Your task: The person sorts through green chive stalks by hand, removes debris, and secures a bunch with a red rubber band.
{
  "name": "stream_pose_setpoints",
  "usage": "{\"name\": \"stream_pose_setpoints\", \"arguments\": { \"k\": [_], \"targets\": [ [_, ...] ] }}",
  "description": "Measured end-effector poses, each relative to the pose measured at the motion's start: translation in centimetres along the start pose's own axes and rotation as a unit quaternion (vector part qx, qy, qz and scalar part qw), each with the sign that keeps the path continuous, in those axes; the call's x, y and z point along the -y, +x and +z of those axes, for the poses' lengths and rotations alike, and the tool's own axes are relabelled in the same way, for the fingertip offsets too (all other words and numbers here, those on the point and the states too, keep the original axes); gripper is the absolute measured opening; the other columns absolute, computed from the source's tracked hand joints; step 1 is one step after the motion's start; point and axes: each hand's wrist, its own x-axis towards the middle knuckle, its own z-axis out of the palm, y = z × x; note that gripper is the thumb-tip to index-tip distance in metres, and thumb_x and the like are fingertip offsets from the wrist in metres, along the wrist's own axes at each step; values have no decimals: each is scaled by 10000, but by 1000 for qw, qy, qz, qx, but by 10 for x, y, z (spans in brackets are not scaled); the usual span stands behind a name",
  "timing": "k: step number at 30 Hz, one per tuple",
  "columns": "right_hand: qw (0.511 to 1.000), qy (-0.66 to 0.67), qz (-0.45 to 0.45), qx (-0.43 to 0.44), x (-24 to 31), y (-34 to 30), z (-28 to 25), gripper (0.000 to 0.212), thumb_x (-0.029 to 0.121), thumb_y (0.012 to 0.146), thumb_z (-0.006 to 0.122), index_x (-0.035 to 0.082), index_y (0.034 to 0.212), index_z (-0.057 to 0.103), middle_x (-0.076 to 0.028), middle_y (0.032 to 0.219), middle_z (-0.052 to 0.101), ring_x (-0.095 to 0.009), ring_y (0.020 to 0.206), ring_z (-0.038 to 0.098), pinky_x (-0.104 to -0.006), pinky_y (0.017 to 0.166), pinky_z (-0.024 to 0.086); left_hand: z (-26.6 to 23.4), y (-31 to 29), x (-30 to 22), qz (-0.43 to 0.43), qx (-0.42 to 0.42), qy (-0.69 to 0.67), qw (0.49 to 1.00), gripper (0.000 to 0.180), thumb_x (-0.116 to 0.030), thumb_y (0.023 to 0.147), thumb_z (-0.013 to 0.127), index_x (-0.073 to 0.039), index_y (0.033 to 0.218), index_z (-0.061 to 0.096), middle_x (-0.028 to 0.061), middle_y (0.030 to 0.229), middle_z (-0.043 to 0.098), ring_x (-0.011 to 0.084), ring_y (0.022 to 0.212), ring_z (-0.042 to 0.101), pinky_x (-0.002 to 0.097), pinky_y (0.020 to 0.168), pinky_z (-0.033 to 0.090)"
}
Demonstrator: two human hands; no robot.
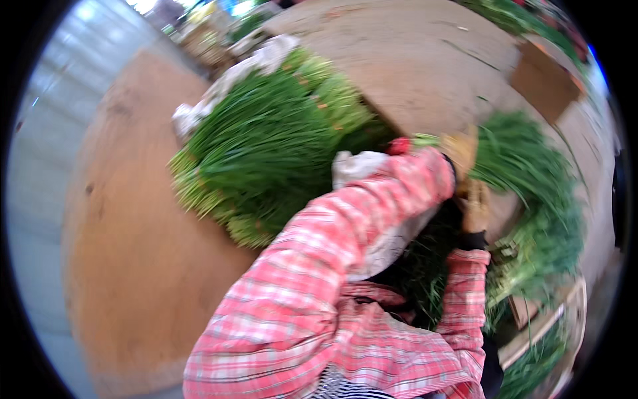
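Observation:
My left hand point(460, 151), in a tan glove, reaches across to the right and is closed around a bunch of chives. The bunch's pale stalk ends point(425, 140) stick out to the left of the hand, and its long green leaves point(508, 149) spread to the right. A small red thing point(400, 146) sits by the stalk ends; its kind is unclear. Just below, my right hand point(476, 207) points its fingers up toward the left wrist, slightly apart, with nothing visible in them. Motion blurs both hands.
A big stack of bundled chives point(266, 139) lies on white sacking point(242, 70) at the left. Loose chives point(545, 226) curve along the right side. A brown cardboard piece point(545, 81) stands at far right. Wooden boards point(126, 246) lie left and behind. Dark greens point(425, 266) are between my arms.

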Motion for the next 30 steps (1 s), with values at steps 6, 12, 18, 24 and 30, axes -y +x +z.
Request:
{"name": "stream_pose_setpoints", "arguments": {
  "k": [6,12,18,24,30],
  "targets": [
    [983,156,86,42,28,-37,-23,321,258,874,591,24,1094,592,-28,927,622,-129,846,577,-259,767,452,-82,39,58,110,287,-233,923,986,-399,608,724,56,1333,234,238,924,631,338,844,635,456,741,483],
    [879,436,184,54,43,-33,-29,454,298,858,614,9,1187,493,-79,1098,591,-195,951,598,-312,804,477,-176,10,87,220,58,-70,971,888,-248,650,653,40,1375,228,101,901,602,234,783,581,371,653,434],
    [777,622,50,81,-46,-83,9,373,259,835,617,67,1143,531,-101,1112,585,-269,990,566,-421,860,459,-239,-69,190,227,-21,-127,965,859,-292,631,717,52,1316,330,134,1106,550,271,995,532,380,820,418],
    [916,396,-13,59,-31,-198,-76,223,185,879,530,11,1004,592,-135,962,624,-281,862,592,-425,819,455,-232,-173,238,217,100,-61,969,845,-265,602,734,-18,1321,366,87,1297,461,246,1152,450,391,970,325],
    [987,73,104,-100,94,-204,-130,180,21,826,594,5,1005,610,-34,898,631,-89,748,546,-221,684,449,-219,-202,228,166,52,4,985,957,-260,588,775,-60,1381,277,53,1333,422,209,1232,387,419,1056,194]
  ]
}}
